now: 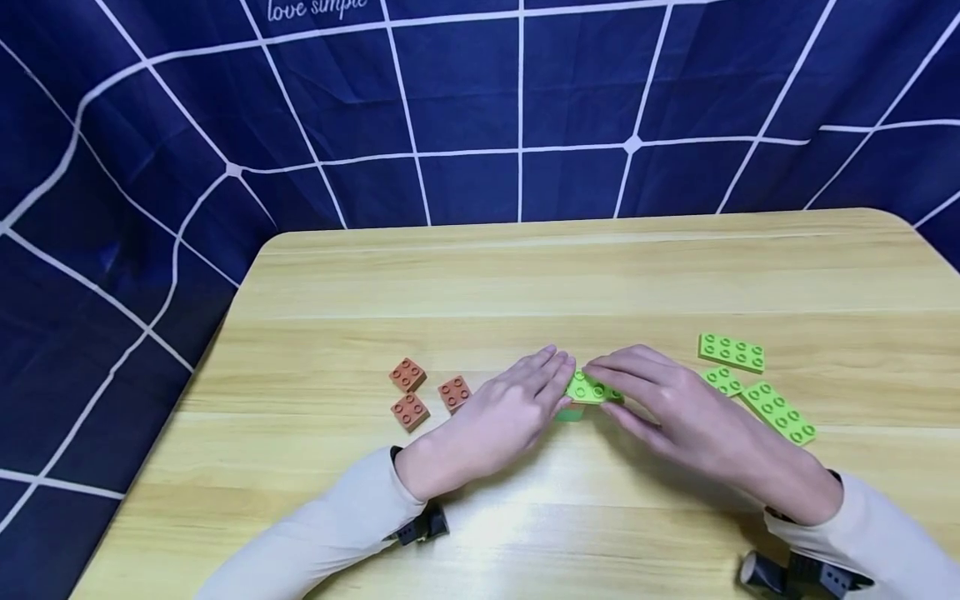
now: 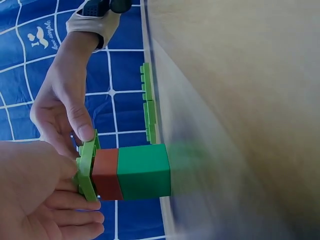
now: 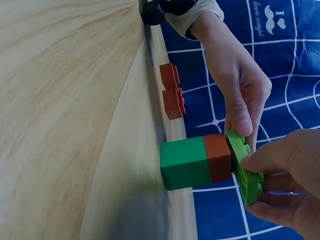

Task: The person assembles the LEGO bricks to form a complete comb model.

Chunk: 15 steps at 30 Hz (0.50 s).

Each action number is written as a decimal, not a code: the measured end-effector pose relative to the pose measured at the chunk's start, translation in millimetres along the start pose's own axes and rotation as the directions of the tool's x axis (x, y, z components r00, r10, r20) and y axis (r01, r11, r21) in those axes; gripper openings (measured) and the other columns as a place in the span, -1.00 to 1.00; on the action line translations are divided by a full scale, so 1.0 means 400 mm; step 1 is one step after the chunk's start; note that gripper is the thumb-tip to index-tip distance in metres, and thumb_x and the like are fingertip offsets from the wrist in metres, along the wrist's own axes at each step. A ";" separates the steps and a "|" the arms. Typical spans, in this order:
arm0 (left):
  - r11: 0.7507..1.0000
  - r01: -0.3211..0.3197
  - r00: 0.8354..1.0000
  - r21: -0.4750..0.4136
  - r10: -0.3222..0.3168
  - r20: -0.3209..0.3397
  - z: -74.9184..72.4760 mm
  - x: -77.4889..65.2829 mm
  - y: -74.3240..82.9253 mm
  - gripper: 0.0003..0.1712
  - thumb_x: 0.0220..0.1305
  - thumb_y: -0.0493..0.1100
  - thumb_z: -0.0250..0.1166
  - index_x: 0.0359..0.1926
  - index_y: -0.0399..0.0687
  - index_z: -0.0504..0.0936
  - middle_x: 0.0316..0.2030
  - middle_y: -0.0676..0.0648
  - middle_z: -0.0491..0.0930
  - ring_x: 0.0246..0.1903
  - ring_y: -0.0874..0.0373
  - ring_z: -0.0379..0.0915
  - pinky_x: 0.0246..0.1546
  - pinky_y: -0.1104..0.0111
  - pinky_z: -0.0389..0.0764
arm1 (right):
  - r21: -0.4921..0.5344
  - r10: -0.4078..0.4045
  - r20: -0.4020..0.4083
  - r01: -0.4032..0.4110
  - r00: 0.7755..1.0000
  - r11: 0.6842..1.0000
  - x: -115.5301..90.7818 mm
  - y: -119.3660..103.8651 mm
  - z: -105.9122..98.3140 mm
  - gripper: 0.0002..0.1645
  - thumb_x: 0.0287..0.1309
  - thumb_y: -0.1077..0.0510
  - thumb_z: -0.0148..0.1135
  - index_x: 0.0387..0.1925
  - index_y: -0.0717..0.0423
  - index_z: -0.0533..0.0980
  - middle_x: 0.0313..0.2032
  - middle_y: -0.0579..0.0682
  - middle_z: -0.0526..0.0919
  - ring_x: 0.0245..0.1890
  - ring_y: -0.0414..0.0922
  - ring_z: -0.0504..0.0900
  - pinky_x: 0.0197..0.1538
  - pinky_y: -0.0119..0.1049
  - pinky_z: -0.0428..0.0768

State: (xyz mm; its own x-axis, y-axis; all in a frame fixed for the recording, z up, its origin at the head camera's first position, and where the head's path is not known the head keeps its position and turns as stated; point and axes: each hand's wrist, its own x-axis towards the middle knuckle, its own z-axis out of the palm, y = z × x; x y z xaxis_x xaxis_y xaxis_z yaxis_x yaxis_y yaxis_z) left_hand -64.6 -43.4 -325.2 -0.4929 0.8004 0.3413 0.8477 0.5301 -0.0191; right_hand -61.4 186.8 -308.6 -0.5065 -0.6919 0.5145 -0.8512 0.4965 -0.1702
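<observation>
"Where did you have the plate (image 1: 592, 390)?"

"Between the two grips, up on the red brick (image 3: 218, 157). That brick stood on the green block (image 3: 182, 164), and the block stood on the bench (image 1: 562, 283), upright, near the middle of my head view."

"And its long axis?"

"It ran left to right, from one grip toward the other. It wasn't centred, though. The overhang reached out to the right, so the left grip (image 1: 517, 404) was nearer the brick and the right grip (image 1: 686, 417) had the jutting end."

"Was it flush?"

"Not by my right wrist view. It looked tilted against the brick's top, closer at the left end and standing off at the right. I judged that tilt the thing to watch. I couldn't tell whether any part had seated."

"How were the grips?"

"Both were clamped on the plate, thumb and fingers barely apart. The left pinched its end with the fingers nearly straight; the right had its thumb over the plate and a finger at the end. How hard either pressed, I couldn't see."

"Anything close by?"

"Three loose bricks (image 1: 409, 412), red, lay off the left grip, and three loose plates (image 1: 780, 412) lay beyond the right one, one of them partly hidden behind it."
</observation>
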 end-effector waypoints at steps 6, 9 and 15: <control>0.999 -0.010 1.000 -0.032 0.010 -0.023 0.007 0.000 -0.004 -0.52 0.48 -0.14 0.04 0.24 -0.42 0.40 0.18 -0.33 0.44 0.25 -0.10 0.35 0.34 0.28 0.26 | 0.003 0.035 0.011 -0.035 0.999 0.999 -0.004 0.001 0.001 -0.28 0.47 -0.17 -0.28 -0.02 0.34 0.59 -0.07 0.13 0.67 -0.08 0.02 0.64 -0.02 -0.19 0.64; 0.999 -0.009 1.000 -0.037 0.008 -0.029 0.009 0.001 -0.004 -0.52 0.47 -0.14 0.05 0.24 -0.42 0.41 0.18 -0.33 0.45 0.25 -0.11 0.35 0.35 0.28 0.24 | 0.006 0.069 0.021 -0.069 0.997 0.998 -0.006 0.001 0.000 -0.29 0.46 -0.19 -0.21 -0.02 0.34 0.59 -0.08 0.15 0.68 -0.09 0.05 0.66 -0.07 -0.08 0.68; 0.999 -0.003 0.999 -0.043 0.001 -0.051 0.009 0.000 -0.003 -0.54 0.46 -0.16 0.08 0.21 -0.42 0.44 0.14 -0.33 0.48 0.22 -0.12 0.38 0.33 0.27 0.28 | 0.015 0.085 0.029 -0.085 0.996 0.996 -0.006 0.003 0.003 -0.36 0.44 -0.16 -0.13 0.00 0.32 0.59 -0.08 0.16 0.69 -0.11 0.07 0.68 -0.10 -0.05 0.70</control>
State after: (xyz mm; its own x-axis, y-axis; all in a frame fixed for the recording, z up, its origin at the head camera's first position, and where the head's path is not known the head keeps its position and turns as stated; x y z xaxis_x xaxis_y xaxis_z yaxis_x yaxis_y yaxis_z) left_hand -66.5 -43.0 -328.5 -0.4813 0.7857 0.3887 0.8570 0.5150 0.0202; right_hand -61.2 188.4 -310.9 -0.5807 -0.6621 0.4737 -0.8068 0.5457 -0.2263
